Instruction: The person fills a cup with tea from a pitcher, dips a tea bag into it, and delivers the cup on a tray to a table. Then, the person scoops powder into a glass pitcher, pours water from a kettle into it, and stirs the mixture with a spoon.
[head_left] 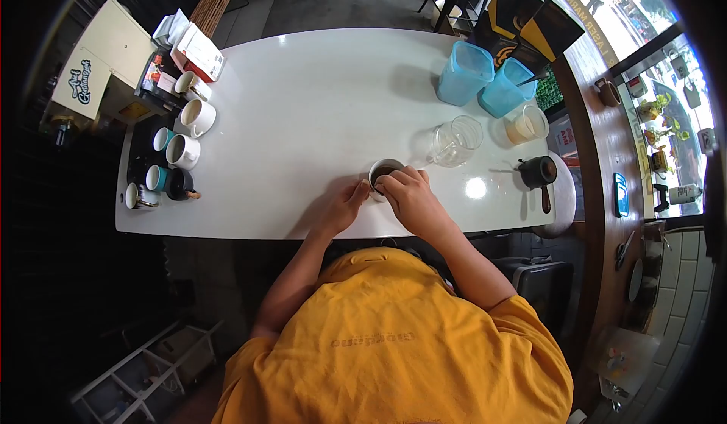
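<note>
A white cup with dark contents stands near the front edge of the white table. My left hand is at the cup's left side, fingers closed against its rim or handle. Over the right part of the cup is my right hand, its fingers pinched together above the opening; whatever they pinch is hidden. A clear glass pitcher stands just beyond my right hand.
Several cups line the left side beside a box. Two blue containers, a clear cup and a dark pot stand right. Beyond them runs a wooden counter.
</note>
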